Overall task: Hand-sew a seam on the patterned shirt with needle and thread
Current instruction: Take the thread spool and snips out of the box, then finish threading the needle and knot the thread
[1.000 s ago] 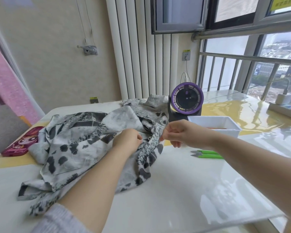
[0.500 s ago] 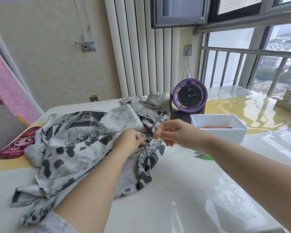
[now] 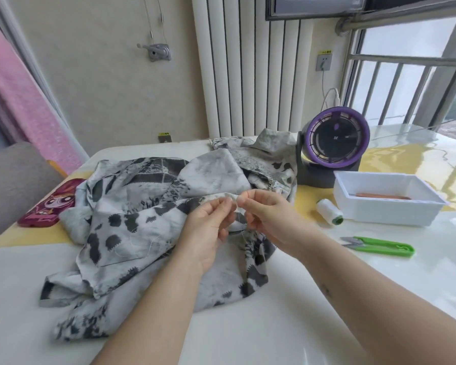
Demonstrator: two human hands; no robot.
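The grey and black patterned shirt (image 3: 142, 222) lies crumpled on the white table (image 3: 248, 333). My left hand (image 3: 208, 227) pinches a raised fold of the shirt's edge between thumb and fingers. My right hand (image 3: 266, 217) pinches the same fold right beside it, fingertips almost touching the left ones. A thin white thread (image 3: 241, 233) hangs down from between the hands. The needle itself is too small to make out. A white thread spool (image 3: 329, 213) lies on the table to the right of my hands.
Green thread snips (image 3: 379, 246) lie right of my right forearm. A white plastic tray (image 3: 387, 204) and a purple desk fan (image 3: 334, 143) stand behind the spool. A pink phone case (image 3: 50, 206) lies at the left table edge.
Both hands have lifted the shirt's edge and drawn closer to me. The view has tilted down, and the spool and the whole snips now show.
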